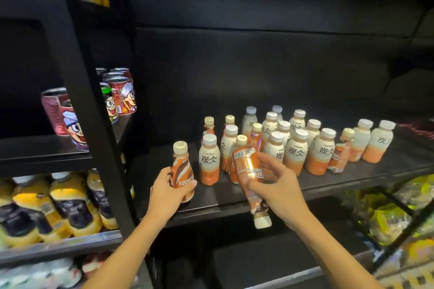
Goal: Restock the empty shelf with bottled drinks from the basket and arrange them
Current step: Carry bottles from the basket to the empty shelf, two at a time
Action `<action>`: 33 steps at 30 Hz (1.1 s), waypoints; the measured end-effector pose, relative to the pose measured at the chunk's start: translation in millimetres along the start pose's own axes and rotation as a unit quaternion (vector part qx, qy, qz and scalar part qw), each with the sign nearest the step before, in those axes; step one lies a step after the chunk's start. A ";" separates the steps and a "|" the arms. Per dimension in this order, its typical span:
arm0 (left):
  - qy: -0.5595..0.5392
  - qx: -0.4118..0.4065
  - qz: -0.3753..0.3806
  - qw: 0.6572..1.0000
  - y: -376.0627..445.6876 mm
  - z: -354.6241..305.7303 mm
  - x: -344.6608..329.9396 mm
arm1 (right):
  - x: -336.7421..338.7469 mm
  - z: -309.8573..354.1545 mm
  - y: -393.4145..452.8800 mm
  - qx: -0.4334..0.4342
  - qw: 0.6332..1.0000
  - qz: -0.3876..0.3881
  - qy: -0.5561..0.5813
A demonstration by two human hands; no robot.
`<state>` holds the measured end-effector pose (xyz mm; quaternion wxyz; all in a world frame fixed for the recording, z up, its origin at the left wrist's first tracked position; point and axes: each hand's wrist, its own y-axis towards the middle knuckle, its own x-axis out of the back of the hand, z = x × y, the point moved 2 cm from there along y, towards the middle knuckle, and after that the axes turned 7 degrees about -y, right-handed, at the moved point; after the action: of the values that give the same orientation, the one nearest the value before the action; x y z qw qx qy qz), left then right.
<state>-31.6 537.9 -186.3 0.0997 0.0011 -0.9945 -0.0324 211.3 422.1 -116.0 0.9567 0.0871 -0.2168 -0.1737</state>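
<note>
The shelf [234,204] in the middle of the frame already carries many bottles: a loose cluster of cream-and-orange milk tea bottles [293,150] with a few coffee bottles between them. The left hand [166,195] grips an upright Nescafé bottle [182,171] at the shelf's front left. The right hand [274,183] holds a second coffee bottle [250,178] upside down over the front edge. The basket is not visible, so the remaining stock cannot be told. The rows look uneven, so arranging probably remains.
</note>
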 end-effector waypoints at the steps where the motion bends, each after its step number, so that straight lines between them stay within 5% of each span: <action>1: 0.008 0.004 -0.002 1.000 5.6 5.8 -2.5 | -3.0 -3.5 5.5 -0.002 1.000 0.007 0.000; 17: 0.055 0.047 -0.069 0.995 31.3 28.9 -11.3 | -20.8 -34.1 61.8 -0.057 0.989 0.115 0.072; 19: 0.095 0.002 -0.125 0.988 17.7 20.3 -11.6 | -23.2 -35.1 63.3 -0.073 0.986 0.127 0.084; 22: 0.177 -0.188 -0.200 0.945 -16.6 0.0 -14.8 | -26.4 -33.7 63.8 -0.105 0.977 0.144 0.114; 25: 0.259 -0.313 -0.080 0.910 -36.4 -15.3 -31.2 | -30.6 -28.9 61.7 -0.141 0.963 0.174 0.148; 33: 0.280 -0.353 0.087 0.888 -28.0 -33.6 -42.7 | -30.4 -16.5 50.2 -0.188 0.924 0.271 0.194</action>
<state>16.8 508.1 -163.7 0.3701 -0.1115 -0.8442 -0.3713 207.7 481.3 -130.3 0.9894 -0.1243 -0.0052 0.0749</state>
